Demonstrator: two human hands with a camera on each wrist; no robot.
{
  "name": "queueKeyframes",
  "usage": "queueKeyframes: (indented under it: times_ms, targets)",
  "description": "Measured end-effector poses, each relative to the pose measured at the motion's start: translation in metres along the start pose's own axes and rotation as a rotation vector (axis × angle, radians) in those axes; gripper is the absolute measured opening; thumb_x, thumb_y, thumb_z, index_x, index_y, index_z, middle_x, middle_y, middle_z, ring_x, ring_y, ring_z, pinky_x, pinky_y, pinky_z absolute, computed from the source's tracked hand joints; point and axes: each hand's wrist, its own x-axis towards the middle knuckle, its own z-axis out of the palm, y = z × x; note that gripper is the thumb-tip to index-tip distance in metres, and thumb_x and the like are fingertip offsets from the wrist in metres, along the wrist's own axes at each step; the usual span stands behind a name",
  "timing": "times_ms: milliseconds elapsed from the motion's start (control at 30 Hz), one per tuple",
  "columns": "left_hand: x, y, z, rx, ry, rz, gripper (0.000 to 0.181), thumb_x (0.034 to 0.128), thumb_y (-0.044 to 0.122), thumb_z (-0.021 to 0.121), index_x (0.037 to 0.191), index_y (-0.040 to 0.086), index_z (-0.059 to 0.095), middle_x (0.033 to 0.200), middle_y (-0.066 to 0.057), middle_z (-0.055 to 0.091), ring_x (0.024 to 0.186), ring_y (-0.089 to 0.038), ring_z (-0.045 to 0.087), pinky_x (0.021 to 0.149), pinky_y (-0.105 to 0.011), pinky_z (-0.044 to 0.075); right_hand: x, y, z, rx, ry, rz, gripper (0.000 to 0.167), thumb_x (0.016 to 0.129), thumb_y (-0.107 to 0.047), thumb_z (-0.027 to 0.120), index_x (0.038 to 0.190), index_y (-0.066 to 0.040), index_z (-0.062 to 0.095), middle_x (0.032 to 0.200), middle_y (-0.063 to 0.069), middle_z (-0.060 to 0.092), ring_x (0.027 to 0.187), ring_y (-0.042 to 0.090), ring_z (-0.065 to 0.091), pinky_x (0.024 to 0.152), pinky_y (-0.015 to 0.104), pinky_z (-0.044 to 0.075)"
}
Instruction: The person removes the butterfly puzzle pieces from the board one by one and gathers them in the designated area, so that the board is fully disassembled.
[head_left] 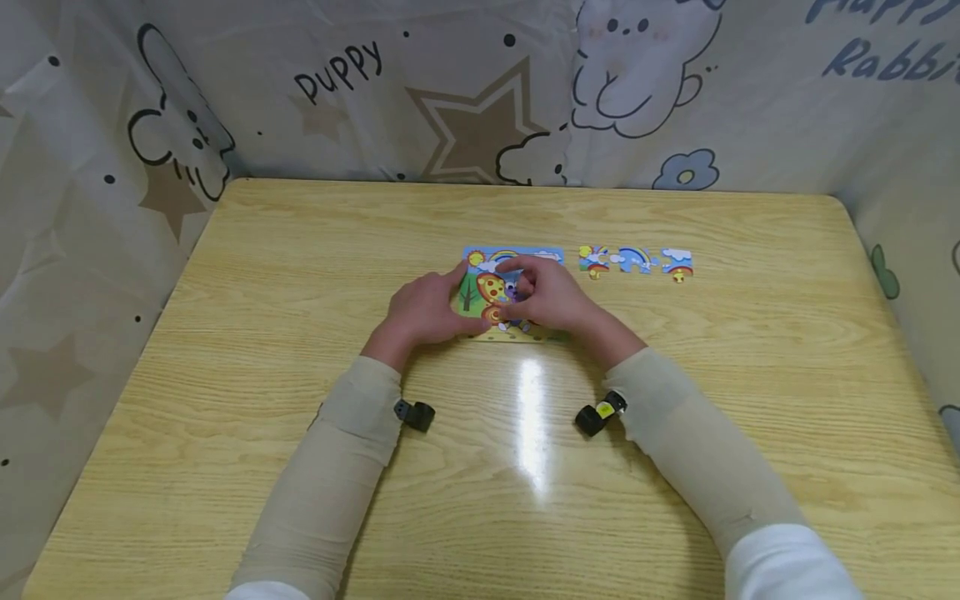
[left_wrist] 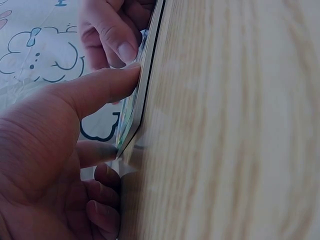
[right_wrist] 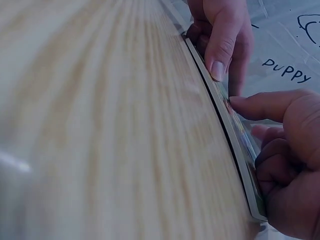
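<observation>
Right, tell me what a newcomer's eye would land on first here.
Probably the bright picture puzzle on the wooden table, with the left hand at its left side and the right hand over its right part. Next, three loose puzzle pieces in a row to its right. Behind, cartoon animals on the backdrop.

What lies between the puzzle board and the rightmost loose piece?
In the head view, the left loose piece and the middle loose piece lie between the puzzle board and the rightmost loose piece.
</observation>
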Motion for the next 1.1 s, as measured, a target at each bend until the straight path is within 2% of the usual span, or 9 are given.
queueKeyframes:
  times_ms: [333,733,1100]
  targets:
    - [0.0003,0.0004,-0.0002,0.002,0.007,0.005,0.104,0.0797,0.066,0.071,0.161,0.021,0.023,0.138,-0.016,0.054,0.119,-0.033,0.054,0.090,-0.047,0.045,0.0068,-0.0039,-0.0017,-0.030,-0.053,0.057,0.052,0.078,-0.011,0.086,0.125,-0.005,0.066,0.060,0.001,0.043,0.052,0.015,0.040,0.055,0.031,0.034]
    - [0.0000,0.0003,-0.0005,0.008,-0.009,0.007,0.104,0.0804,0.065,0.070,0.161,0.022,0.021,0.132,-0.017,0.057,0.112,-0.032,0.056,0.086,-0.047,0.046,0.0103,-0.0057,0.0015,-0.063,-0.041,0.119,0.045,0.079,-0.010,0.084,0.121,-0.008,0.067,0.061,0.001,0.044,0.054,0.016,0.042,0.057,0.031,0.036]
    - [-0.0014,0.0011,-0.0007,0.011,0.000,0.017,0.103,0.0804,0.065,0.071,0.161,0.022,0.022,0.125,-0.016,0.059,0.103,-0.030,0.058,0.078,-0.044,0.047,0.0082,-0.0041,0.0023,0.027,-0.038,0.101,0.045,0.079,-0.003,0.083,0.118,-0.008,0.061,0.058,0.000,0.038,0.052,0.016,0.038,0.059,0.031,0.037]
